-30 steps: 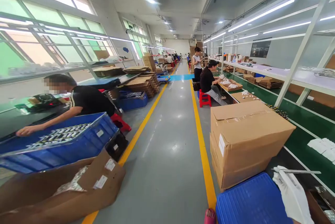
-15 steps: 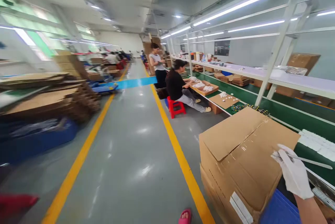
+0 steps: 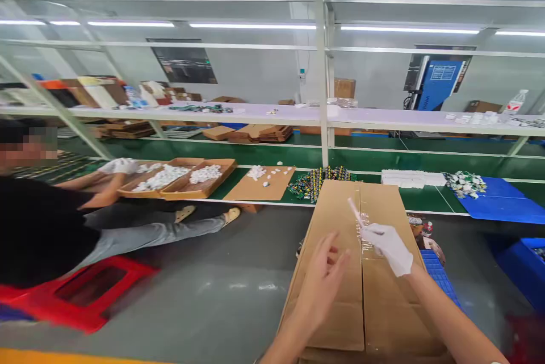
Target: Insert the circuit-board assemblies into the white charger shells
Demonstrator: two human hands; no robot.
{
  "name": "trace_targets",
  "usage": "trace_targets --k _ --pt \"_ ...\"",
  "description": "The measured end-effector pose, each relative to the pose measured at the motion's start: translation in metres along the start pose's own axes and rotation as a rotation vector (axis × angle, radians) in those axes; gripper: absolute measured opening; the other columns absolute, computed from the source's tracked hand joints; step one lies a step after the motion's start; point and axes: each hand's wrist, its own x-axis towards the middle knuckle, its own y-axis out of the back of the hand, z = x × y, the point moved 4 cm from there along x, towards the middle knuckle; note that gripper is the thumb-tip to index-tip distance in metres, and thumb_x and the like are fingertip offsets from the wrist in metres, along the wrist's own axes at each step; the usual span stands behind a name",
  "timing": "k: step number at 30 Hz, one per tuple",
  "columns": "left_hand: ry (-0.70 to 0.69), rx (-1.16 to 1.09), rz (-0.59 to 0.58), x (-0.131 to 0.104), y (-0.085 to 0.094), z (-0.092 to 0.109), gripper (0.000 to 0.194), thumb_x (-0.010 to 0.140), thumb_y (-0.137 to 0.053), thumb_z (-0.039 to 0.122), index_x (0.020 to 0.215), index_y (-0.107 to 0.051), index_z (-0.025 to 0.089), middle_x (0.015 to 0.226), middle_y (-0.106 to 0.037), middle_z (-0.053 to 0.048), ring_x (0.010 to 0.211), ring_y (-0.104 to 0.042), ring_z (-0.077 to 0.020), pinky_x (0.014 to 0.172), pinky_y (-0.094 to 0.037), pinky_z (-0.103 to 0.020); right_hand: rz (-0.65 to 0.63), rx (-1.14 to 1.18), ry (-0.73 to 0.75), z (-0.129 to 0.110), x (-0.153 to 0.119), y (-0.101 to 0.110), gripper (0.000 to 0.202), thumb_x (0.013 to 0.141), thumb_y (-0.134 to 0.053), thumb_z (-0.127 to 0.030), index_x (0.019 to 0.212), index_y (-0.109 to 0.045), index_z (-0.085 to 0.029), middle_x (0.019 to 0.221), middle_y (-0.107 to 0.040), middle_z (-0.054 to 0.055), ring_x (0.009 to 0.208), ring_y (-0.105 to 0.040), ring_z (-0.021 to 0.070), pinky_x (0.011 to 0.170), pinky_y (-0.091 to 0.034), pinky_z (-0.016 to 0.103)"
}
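Note:
A tall brown cardboard carton [image 3: 336, 284] stands in front of me, its top flaps meeting at a lengthwise seam with clear tape on it. My right hand [image 3: 389, 245], in a white glove, is closed around a slim white stick [image 3: 355, 210] whose free end points up and left above the carton top. Whether the stick is a tool or a plain strip cannot be made out. My left hand [image 3: 320, 279] is bare and hovers over the left flap, fingers apart and slightly curled, nothing in it.
Behind the carton runs a green workbench [image 3: 426, 199] with circuit boards [image 3: 321, 182], white parts [image 3: 413, 178] and a blue sheet [image 3: 506, 199]. At left, a co-worker [image 3: 38, 210] in black sits on a red stool [image 3: 89, 296] beside cardboard trays [image 3: 200, 179]. A blue bin [image 3: 522, 273] stands right.
My view has swung right from the aisle to face the bench, and the carton is now straight ahead. My left hand has come into view. The right hand still holds the white stick.

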Motion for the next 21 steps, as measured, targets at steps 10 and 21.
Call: trace_targets --k 10,21 --pt "-0.103 -0.184 -0.006 0.116 -0.035 -0.011 0.048 0.084 -0.039 0.05 0.098 -0.065 0.013 0.097 -0.061 -0.012 0.089 -0.058 -0.02 0.08 -0.049 -0.035 -0.004 -0.176 0.048 -0.026 0.032 0.01 0.029 0.084 -0.051 -0.045 0.093 -0.064 -0.02 0.066 -0.06 -0.001 0.058 -0.052 0.0131 0.056 -0.044 0.025" --pt "-0.288 0.471 -0.174 0.123 -0.047 -0.064 0.047 0.087 -0.036 0.044 0.132 -0.042 0.031 0.139 -0.033 -0.009 0.13 -0.024 -0.0314 0.106 -0.021 -0.054 0.059 -0.246 0.062 -0.032 0.089 -0.044 0.029 0.09 -0.05 -0.04 0.094 -0.058 -0.013 0.083 -0.058 0.001 0.064 -0.055 0.01 0.058 -0.047 0.024"
